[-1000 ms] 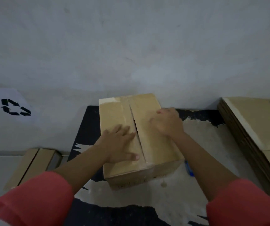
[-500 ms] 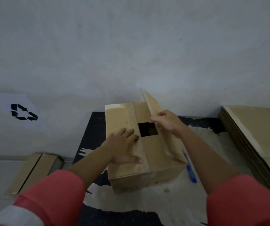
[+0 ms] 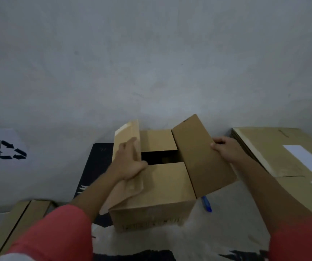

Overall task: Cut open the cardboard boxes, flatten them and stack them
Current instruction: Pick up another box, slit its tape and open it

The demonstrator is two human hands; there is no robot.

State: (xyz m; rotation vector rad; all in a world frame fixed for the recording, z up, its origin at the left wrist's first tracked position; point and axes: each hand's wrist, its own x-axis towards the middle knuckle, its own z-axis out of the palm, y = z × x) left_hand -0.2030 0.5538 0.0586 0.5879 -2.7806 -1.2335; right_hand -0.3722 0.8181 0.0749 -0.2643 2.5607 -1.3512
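A brown cardboard box [image 3: 151,213] stands on a black-and-white surface [image 3: 226,232] in the middle of the view. Both long top flaps are folded outward. My left hand [image 3: 128,162] grips the left flap [image 3: 126,166], thumb on its inner edge. My right hand [image 3: 224,149] holds the outer edge of the right flap [image 3: 200,157], which tilts up and to the right. The two short inner flaps lie flat with a dark gap [image 3: 160,157] between them. A blue cutter [image 3: 207,204] lies on the surface by the box's right side, partly hidden by the right flap.
A stack of flattened cardboard [image 3: 283,157] with white labels lies at the right. Another closed box [image 3: 17,221] sits low at the left. A white sheet with a black recycling symbol [image 3: 8,149] hangs on the grey wall at the left.
The box went from closed to open. My right hand swung the right flap up and out to the right; my left hand lifted the left flap and folded it outward.
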